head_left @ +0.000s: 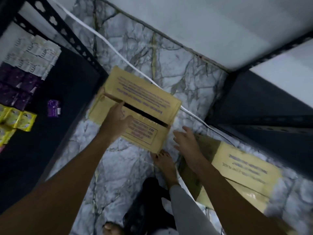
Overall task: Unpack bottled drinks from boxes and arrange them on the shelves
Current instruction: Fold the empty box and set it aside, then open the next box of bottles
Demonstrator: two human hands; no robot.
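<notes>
This looks like a small shop or its stockroom. Dark slotted-angle racking (62,29) stands left, another rack (271,102) right. The left shelf (71,78) holds rows of retail goods (white sachets (33,55), purple packs (15,85), yellow packs (18,121)). A printed carton (144,92) and a second carton (245,172) sit on the marble-patterned floor (169,53) between.

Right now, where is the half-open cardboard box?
The cardboard box sits mid-view on the marble floor, under the left hand, left of a second box.

Box (144,92) contents out of sight, print blurred.
</notes>
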